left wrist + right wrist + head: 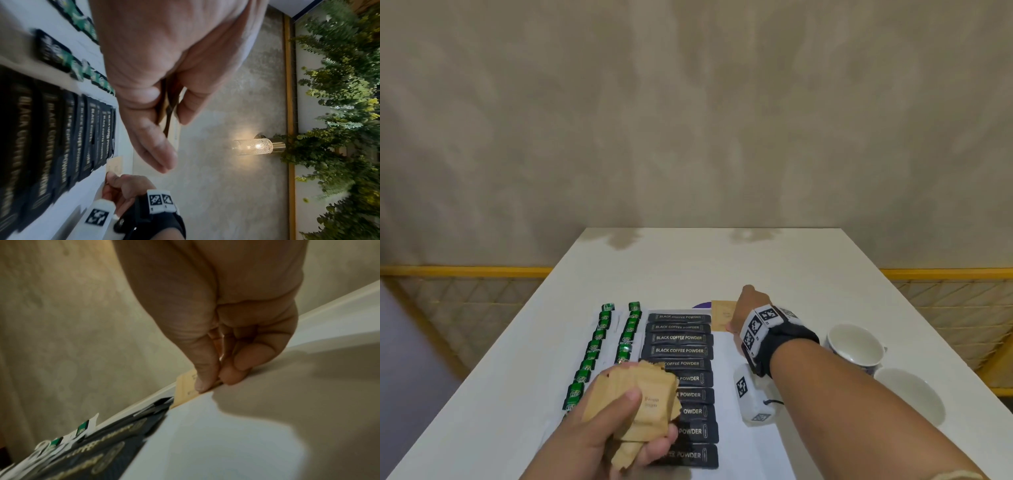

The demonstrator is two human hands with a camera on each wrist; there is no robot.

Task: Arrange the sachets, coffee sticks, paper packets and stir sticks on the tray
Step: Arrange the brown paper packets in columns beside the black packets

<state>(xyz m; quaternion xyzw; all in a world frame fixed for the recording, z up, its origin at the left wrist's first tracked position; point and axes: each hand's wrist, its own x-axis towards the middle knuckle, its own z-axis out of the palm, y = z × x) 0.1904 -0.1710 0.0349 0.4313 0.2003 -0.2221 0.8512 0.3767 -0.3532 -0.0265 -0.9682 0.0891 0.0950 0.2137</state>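
My left hand grips a fanned bunch of brown paper sugar packets above the near end of the white tray. On the tray lie two columns of green sachets and one column of black coffee sticks. My right hand reaches to the tray's far end, where thumb and forefinger pinch the edge of a single brown packet lying flat beside the top coffee stick. The right wrist view shows that pinch on the same packet. I see no stir sticks.
A white cup with a blue pattern and a white saucer stand on the table to the right of my right forearm. A purple object peeks out behind the tray's far edge. The white table stretches beyond.
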